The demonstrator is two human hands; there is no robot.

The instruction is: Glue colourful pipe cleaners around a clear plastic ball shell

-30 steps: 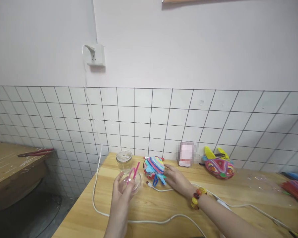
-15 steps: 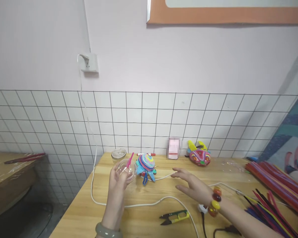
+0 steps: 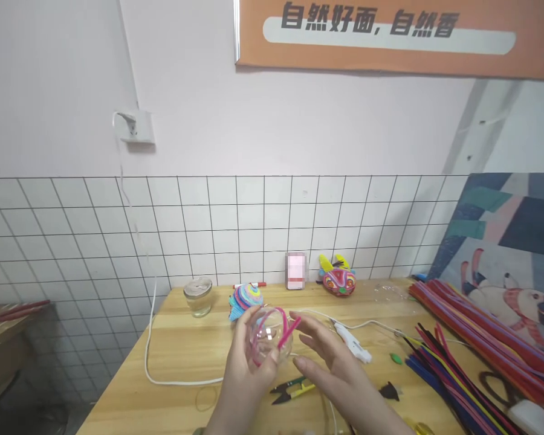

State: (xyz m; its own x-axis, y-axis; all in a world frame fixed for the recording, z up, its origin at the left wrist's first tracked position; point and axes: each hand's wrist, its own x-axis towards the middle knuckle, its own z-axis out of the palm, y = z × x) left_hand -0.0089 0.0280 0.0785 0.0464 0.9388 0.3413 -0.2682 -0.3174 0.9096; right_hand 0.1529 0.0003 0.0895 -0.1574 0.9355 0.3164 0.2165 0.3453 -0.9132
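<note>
A clear plastic ball [image 3: 263,332] sits in my left hand [image 3: 242,368], its fingers and thumb closed around the side. A pink pipe cleaner [image 3: 291,332] curves around the ball, and one end sticks out to the upper right above my left thumb. Just right of the ball is my right hand [image 3: 338,368], fingers apart and curved toward it, with nothing visible in them. Behind my left fingers lies a striped, multicoloured turtle-like figure [image 3: 248,295], partly covered. Yellow-and-black thread snips [image 3: 294,390] rest on the table below, partly hidden by my right hand.
A lidded glass jar [image 3: 198,302] stands at the back left. Along the wall are a marker [image 3: 254,284], a blurred pink card [image 3: 295,270] and a colourful animal-face figure [image 3: 339,281]. A white cable [image 3: 181,383] loops across the table. Pipe cleaner bundles [image 3: 476,338] lie right.
My left hand has carried the ball rightward, in front of the turtle-like figure. My right hand has come in beside the ball. The pipe cleaner now shows wrapped around it. The view has shifted right.
</note>
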